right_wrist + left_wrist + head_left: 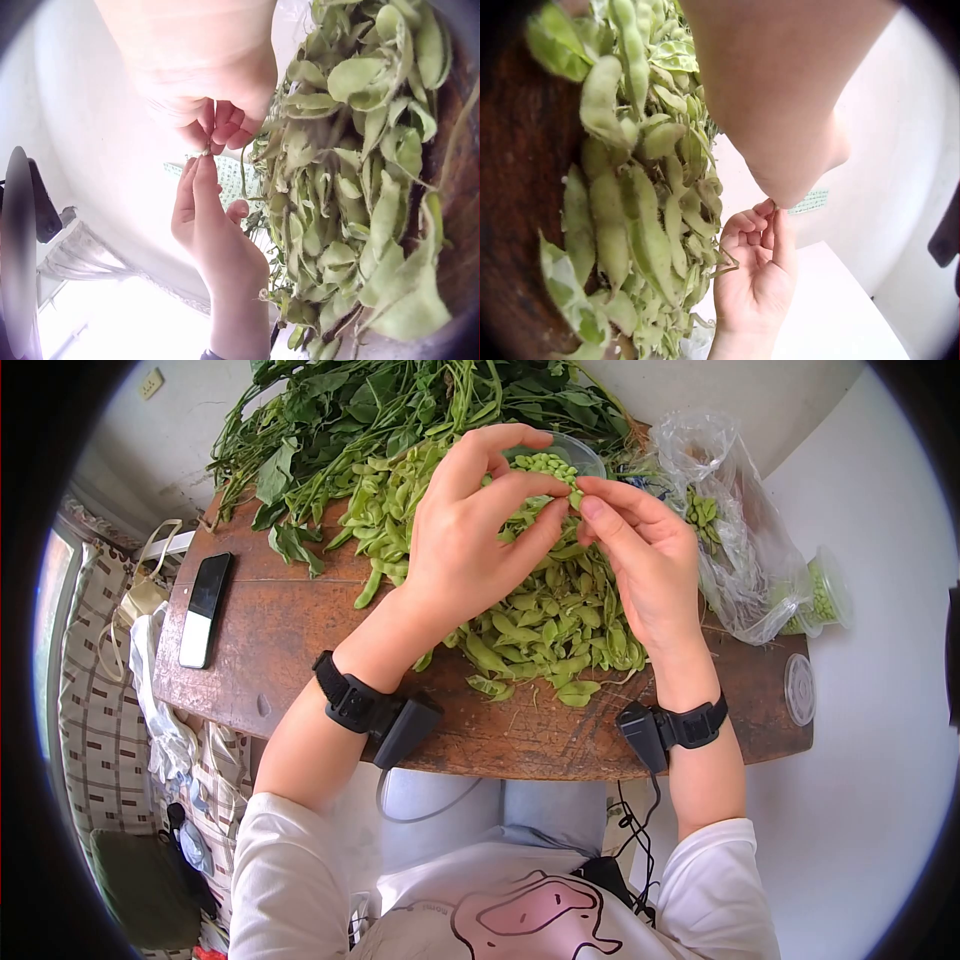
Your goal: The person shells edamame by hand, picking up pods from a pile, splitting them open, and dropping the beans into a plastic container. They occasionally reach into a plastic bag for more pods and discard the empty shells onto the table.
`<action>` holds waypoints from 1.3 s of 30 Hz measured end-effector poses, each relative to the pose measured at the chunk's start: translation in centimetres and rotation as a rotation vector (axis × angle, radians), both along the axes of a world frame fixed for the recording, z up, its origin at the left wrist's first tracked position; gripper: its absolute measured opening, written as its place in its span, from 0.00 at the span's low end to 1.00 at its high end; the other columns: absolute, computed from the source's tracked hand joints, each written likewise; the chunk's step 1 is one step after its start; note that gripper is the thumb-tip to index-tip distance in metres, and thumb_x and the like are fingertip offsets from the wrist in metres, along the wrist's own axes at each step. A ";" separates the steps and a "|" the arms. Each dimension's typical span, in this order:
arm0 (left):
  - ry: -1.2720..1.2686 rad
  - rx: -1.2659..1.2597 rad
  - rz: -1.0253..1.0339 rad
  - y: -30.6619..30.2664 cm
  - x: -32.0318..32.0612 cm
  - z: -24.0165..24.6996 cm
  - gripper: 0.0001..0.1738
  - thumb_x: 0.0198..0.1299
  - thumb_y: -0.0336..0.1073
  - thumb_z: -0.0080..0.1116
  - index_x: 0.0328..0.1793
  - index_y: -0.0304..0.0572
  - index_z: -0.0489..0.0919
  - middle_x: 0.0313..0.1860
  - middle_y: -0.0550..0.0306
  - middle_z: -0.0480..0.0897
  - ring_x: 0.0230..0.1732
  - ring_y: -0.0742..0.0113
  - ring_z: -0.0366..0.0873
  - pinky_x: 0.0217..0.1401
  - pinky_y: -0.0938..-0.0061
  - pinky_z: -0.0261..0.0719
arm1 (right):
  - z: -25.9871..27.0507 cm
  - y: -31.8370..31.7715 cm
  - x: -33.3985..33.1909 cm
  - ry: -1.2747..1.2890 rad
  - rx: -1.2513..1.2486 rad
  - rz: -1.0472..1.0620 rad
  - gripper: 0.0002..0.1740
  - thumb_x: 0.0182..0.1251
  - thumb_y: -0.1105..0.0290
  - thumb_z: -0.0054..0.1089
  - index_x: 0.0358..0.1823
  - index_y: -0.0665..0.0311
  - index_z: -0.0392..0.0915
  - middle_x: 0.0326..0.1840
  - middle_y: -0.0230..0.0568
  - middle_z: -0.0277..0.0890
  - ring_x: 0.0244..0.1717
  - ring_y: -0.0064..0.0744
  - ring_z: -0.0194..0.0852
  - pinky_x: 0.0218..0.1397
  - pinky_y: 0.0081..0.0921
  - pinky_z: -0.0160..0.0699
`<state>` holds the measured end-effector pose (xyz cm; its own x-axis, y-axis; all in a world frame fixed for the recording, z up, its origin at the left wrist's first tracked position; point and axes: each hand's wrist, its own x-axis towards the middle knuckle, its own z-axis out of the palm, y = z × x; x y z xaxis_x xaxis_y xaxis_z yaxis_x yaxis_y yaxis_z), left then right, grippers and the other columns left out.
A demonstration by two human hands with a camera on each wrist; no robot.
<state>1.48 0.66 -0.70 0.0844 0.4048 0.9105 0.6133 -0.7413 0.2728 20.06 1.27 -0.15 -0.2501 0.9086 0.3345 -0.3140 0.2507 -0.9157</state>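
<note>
Over the pile, my left hand (470, 525) and right hand (655, 560) meet at the fingertips. Both pinch a small green bean pod (575, 499) between thumb and index finger, and the fingers hide most of it. Just behind it, partly covered by the hands, stands a clear bowl (592, 457) holding shelled green beans (545, 463). Beneath the hands spreads a heap of split, flattened pods (540, 625), some gaping open in the right wrist view. Plumper pods (385, 510) lie to the left of it.
Leafy stalks (340, 410) cover the back of the wooden table (290, 630). A phone (207, 610) lies at left. On the right are a clear plastic bag (735, 540), a container of green beans (825, 595) and a round clear lid (800, 690) by the edge.
</note>
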 end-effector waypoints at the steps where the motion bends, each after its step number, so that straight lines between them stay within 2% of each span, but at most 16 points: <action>1: 0.000 0.000 0.000 0.0 0.0 0.0 0.10 0.54 0.26 0.73 0.42 0.45 0.90 0.60 0.57 0.82 0.39 0.72 0.77 0.23 0.82 0.71 | 0.0 0.1 0.0 -0.010 0.008 -0.006 0.13 0.72 0.74 0.69 0.54 0.70 0.85 0.48 0.36 0.87 0.43 0.18 0.81 0.48 0.17 0.80; 9: -0.004 -0.004 -0.008 0.0 -0.1 0.1 0.10 0.50 0.24 0.71 0.40 0.44 0.89 0.60 0.57 0.82 0.38 0.72 0.77 0.22 0.82 0.70 | 0.0 -0.1 0.0 -0.131 0.080 -0.065 0.12 0.71 0.74 0.69 0.53 0.69 0.87 0.47 0.35 0.88 0.43 0.17 0.82 0.48 0.16 0.81; 16: -0.009 -0.023 -0.021 -0.1 -0.1 0.1 0.09 0.51 0.24 0.70 0.39 0.41 0.88 0.61 0.55 0.81 0.37 0.73 0.77 0.22 0.81 0.70 | -0.1 0.0 0.0 -0.179 0.091 -0.056 0.13 0.72 0.74 0.69 0.54 0.70 0.86 0.48 0.36 0.88 0.43 0.17 0.81 0.48 0.16 0.81; 18: -0.045 -0.058 -0.016 -0.1 0.0 0.1 0.07 0.51 0.28 0.70 0.37 0.40 0.85 0.59 0.54 0.80 0.36 0.61 0.79 0.40 0.68 0.81 | -0.1 0.1 0.1 -0.180 0.086 -0.032 0.14 0.72 0.73 0.69 0.55 0.70 0.85 0.49 0.36 0.88 0.43 0.18 0.81 0.48 0.16 0.81; 23: -0.057 -0.119 0.065 0.0 -0.1 0.0 0.04 0.54 0.27 0.66 0.36 0.40 0.85 0.59 0.53 0.81 0.37 0.59 0.79 0.42 0.65 0.80 | 0.2 0.0 -0.3 0.070 0.036 0.046 0.16 0.76 0.71 0.63 0.61 0.69 0.81 0.54 0.38 0.84 0.44 0.22 0.78 0.52 0.20 0.78; 27: -0.049 -0.167 0.075 -0.3 -0.4 0.1 0.02 0.54 0.27 0.64 0.34 0.40 0.84 0.56 0.53 0.82 0.37 0.58 0.79 0.42 0.65 0.79 | -0.1 0.4 0.3 0.157 -0.035 0.165 0.15 0.78 0.71 0.61 0.61 0.69 0.82 0.51 0.37 0.83 0.45 0.23 0.77 0.54 0.23 0.77; 28: -0.049 -0.167 0.075 -0.2 -0.5 0.0 0.02 0.54 0.27 0.64 0.34 0.40 0.84 0.56 0.53 0.82 0.37 0.58 0.79 0.42 0.65 0.79 | -0.1 0.4 0.3 0.166 -0.052 0.177 0.15 0.78 0.71 0.61 0.61 0.70 0.82 0.50 0.37 0.83 0.44 0.24 0.77 0.54 0.23 0.77; 30: -0.011 -0.157 0.082 0.1 -0.6 -0.3 0.04 0.55 0.25 0.62 0.35 0.39 0.87 0.57 0.53 0.83 0.35 0.71 0.77 0.26 0.77 0.68 | -0.1 0.5 0.4 0.174 -0.070 0.188 0.15 0.78 0.71 0.61 0.61 0.70 0.82 0.49 0.37 0.83 0.44 0.24 0.76 0.54 0.24 0.77; 37: 0.001 -0.146 0.017 -0.1 -0.1 0.0 0.05 0.56 0.29 0.70 0.39 0.43 0.89 0.56 0.58 0.84 0.37 0.73 0.77 0.24 0.80 0.70 | -0.1 0.5 0.4 0.181 -0.072 0.172 0.15 0.77 0.71 0.62 0.59 0.70 0.82 0.49 0.37 0.83 0.44 0.24 0.77 0.54 0.23 0.77; 39: -0.049 -0.127 -0.029 0.0 0.0 0.1 0.08 0.57 0.32 0.73 0.43 0.46 0.90 0.57 0.59 0.83 0.38 0.74 0.78 0.24 0.82 0.71 | -0.1 0.5 0.4 0.172 -0.071 0.157 0.14 0.77 0.72 0.63 0.59 0.70 0.82 0.49 0.37 0.83 0.44 0.24 0.78 0.53 0.23 0.78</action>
